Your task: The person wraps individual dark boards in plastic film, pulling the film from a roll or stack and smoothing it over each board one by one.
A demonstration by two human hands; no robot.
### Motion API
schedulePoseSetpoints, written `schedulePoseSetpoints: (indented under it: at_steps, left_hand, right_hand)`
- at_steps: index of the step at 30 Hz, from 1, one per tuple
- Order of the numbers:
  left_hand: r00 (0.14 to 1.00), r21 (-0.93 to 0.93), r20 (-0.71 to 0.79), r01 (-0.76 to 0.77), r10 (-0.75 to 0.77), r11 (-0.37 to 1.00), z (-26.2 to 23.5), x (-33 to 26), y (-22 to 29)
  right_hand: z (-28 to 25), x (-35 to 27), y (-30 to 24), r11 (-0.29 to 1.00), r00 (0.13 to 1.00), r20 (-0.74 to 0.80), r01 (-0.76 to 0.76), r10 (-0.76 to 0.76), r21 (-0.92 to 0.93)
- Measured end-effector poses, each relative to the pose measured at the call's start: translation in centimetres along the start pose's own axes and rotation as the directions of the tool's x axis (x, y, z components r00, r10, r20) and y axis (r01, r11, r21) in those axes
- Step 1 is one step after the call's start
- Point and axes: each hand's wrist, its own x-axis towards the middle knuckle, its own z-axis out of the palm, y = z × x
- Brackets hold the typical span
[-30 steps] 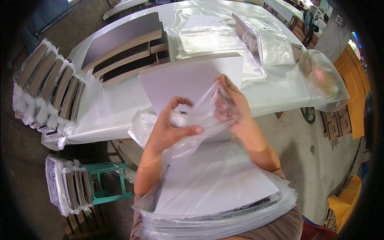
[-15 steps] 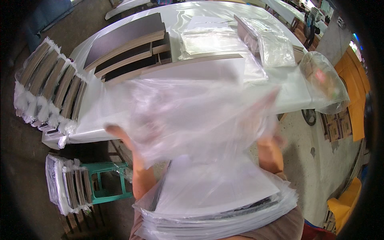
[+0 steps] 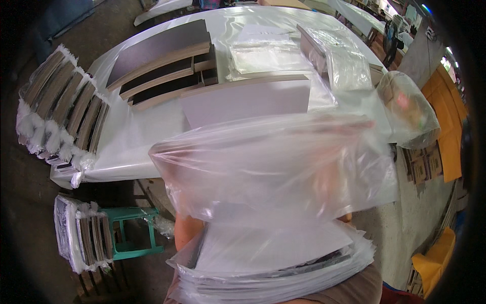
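The clear plastic (image 3: 263, 167) was bunched up small between the left hand (image 3: 177, 161) and the right hand (image 3: 338, 139) a second ago, and now it is spread out wide. The hands have moved farther apart, and they show only as blurry pink shapes through it. The plastic now also covers most of both arms (image 3: 188, 232), which showed bare before

Around the surface (image 3: 126, 137), a green plastic stool (image 3: 129, 214) stands in front at left, a black fan (image 3: 390, 43) behind at right, brown cardboard boxes (image 3: 428, 164) and an orange sheet (image 3: 445, 116) farther right.
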Motion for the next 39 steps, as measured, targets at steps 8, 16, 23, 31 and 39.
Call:
schedulePoseSetpoints:
  at_steps: [8,16,23,31,39]
  left_hand:
    - [0.986,0.105,0.113,0.109,-0.121,0.988,-0.9,0.4,1.4]
    - [0.995,0.993,0.097,-0.096,0.018,-0.071,2.3,5.6,4.0]
    - [0.681,0.707,0.674,-0.482,0.288,-0.517,2.5,6.1,0.5]
    - [0.954,0.951,0.225,-0.172,-0.196,0.256,4.1,-0.2,7.1]
    - [0.41,0.748,-0.228,0.654,-0.883,0.111,-2.2,-2.6,3.7]
  right_hand:
    - [-1.4,0.3,-0.6,0.975,0.993,-0.037,0.121,-0.116,0.188]
    - [-1.5,2.9,-5.3,0.842,0.939,-0.342,-0.162,-0.028,-0.515]
    - [-2.6,6.4,-3.5,0.207,0.648,-0.259,-0.157,-0.716,-0.966]
    - [0.3,-1.7,-5.9,0.459,0.752,-0.24,0.093,-0.614,-0.884]
    - [-0.7,-8.0,-4.7,0.825,0.771,-0.295,-0.545,0.564,0.151]
